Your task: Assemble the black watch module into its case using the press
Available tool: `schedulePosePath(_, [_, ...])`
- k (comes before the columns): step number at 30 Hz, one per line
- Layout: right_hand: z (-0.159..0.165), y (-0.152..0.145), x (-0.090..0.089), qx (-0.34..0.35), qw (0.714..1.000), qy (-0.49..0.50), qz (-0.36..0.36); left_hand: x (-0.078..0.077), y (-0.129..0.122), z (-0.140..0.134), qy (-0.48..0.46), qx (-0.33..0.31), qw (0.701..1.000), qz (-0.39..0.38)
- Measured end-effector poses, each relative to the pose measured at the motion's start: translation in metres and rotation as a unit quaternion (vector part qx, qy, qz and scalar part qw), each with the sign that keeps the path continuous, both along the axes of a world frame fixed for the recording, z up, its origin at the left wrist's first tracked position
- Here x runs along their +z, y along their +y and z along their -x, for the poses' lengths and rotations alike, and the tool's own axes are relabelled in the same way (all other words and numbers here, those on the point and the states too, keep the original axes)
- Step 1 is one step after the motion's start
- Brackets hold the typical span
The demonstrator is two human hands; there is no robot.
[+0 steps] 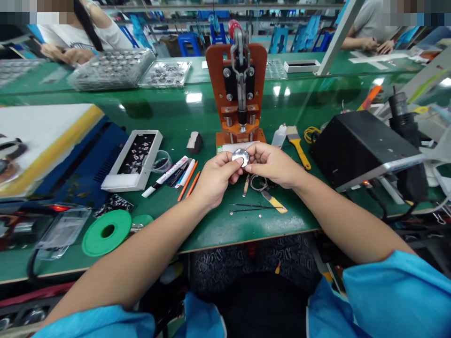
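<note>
A small round shiny metal disc [240, 155], perhaps a watch part, is held up between my two hands over the bench. My left hand [219, 177] pinches its lower left side, with the thumb lying across its face. From the right, the closed fingers of my right hand [272, 163] grip its edge. Right behind the disc stands an orange hand press [225, 103] with a red-tipped lever, a white sheet lying at its base. Below my hands are dark tweezers [253, 207], a coil of thin wire [259, 183] and a yellow-handled blade [276, 203].
Left of my hands are a white parts box [151, 162], a clear cup [160, 162], pens [169, 174] and a green spool [95, 234]. To the right stand a yellow brush [300, 149], a small bottle [279, 136] and a black box-shaped device [355, 145]. Two people sit across the bench.
</note>
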State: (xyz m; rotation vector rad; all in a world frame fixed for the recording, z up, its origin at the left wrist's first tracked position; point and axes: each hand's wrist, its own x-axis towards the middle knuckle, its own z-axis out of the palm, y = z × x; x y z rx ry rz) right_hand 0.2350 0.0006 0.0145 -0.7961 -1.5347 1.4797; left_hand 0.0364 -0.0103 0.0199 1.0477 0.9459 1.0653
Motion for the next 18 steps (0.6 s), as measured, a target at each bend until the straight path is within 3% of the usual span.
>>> schedulePosePath(18, [-0.0041,-0.0004,0.0096,-0.008,0.999,-0.006,0.030,0.0018,0.0019,0.0012,-0.001,-0.022,1.000,0.001])
